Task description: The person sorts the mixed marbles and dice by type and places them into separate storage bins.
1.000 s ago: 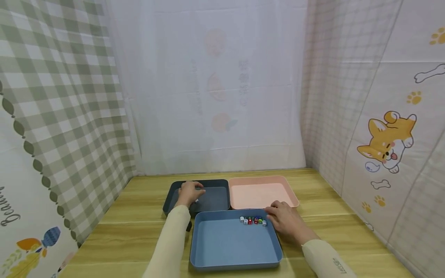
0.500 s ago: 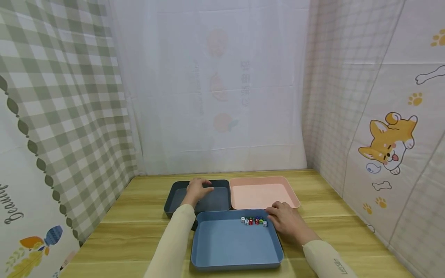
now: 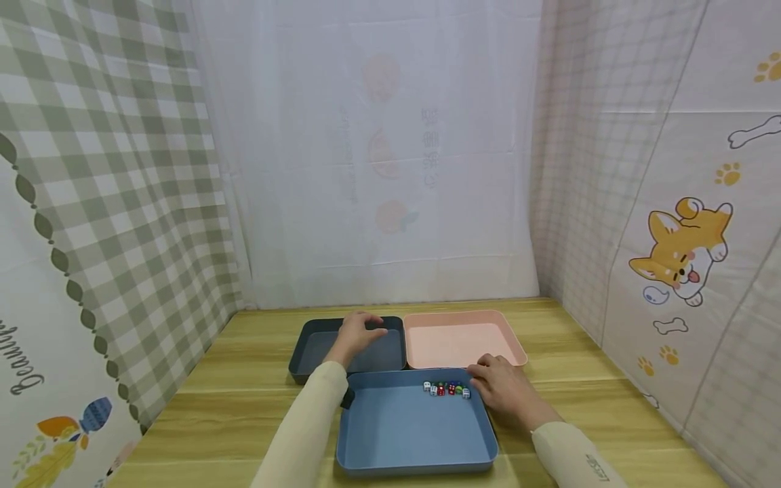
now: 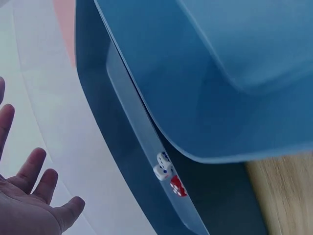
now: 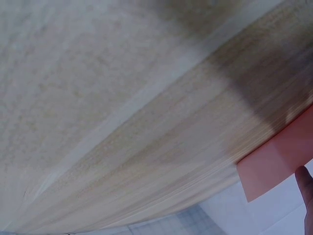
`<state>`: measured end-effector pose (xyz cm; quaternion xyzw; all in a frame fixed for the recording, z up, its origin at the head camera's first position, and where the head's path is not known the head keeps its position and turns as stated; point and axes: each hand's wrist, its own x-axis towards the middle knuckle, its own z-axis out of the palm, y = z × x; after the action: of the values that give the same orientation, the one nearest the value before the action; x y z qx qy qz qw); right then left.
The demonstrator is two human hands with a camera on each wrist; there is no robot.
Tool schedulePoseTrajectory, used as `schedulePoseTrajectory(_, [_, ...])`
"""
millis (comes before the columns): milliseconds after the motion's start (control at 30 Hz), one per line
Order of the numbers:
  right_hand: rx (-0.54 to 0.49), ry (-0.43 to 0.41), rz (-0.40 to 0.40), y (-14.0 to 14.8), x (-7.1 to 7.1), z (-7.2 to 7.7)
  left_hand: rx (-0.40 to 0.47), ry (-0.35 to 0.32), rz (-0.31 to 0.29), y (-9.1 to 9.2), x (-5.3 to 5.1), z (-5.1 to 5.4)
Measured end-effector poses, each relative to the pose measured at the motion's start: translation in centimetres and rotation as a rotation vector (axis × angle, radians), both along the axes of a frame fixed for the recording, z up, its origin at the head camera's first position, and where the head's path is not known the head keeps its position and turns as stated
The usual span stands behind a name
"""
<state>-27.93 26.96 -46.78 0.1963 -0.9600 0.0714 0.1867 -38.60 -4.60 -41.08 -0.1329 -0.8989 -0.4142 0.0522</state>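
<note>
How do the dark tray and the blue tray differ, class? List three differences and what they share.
Colour: the dark tray is near-black, the blue tray mid-blue.
Place: the blue tray is nearer, the dark tray behind it to the left.
Contents: the dark tray shows two white dice and one red die; the blue tray holds a mixed-colour dice cluster near its far right corner.
Both are shallow with rounded corners.

A hand could drop from above into the near half of the blue tray (image 3: 415, 437), between its low walls. At its far right, dice (image 3: 441, 390) crowd the floor and the right hand (image 3: 500, 384) blocks the corner. The left sleeve (image 3: 302, 423) bars its left side. Behind it, the dark tray (image 3: 314, 344) lies under the left hand (image 3: 355, 335); the pink tray (image 3: 460, 346) offers an opening.
</note>
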Motion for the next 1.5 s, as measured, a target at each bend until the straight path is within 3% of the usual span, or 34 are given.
schedulePoseTrajectory(233, [0.024,0.044,0.018,0.0,0.1,-0.1,-0.001,-0.024,-0.058,1.0,0.6,0.0])
schedulePoseTrajectory(333, [0.029,0.055,0.023,0.0,0.1,0.0,-0.011,-0.005,-0.079,1.5,1.0,0.0])
schedulePoseTrajectory(767, [0.032,0.047,0.02,0.1,0.0,0.2,0.009,-0.011,-0.149,3.6,2.7,-0.5])
schedulePoseTrajectory(1167, [0.022,0.02,0.01,0.0,0.0,0.3,-0.038,-0.017,-0.157,4.7,3.9,-2.0])
schedulePoseTrajectory(1500, [0.018,0.026,0.017,0.2,0.0,0.1,-0.167,0.064,-0.216,5.7,4.5,-3.7])
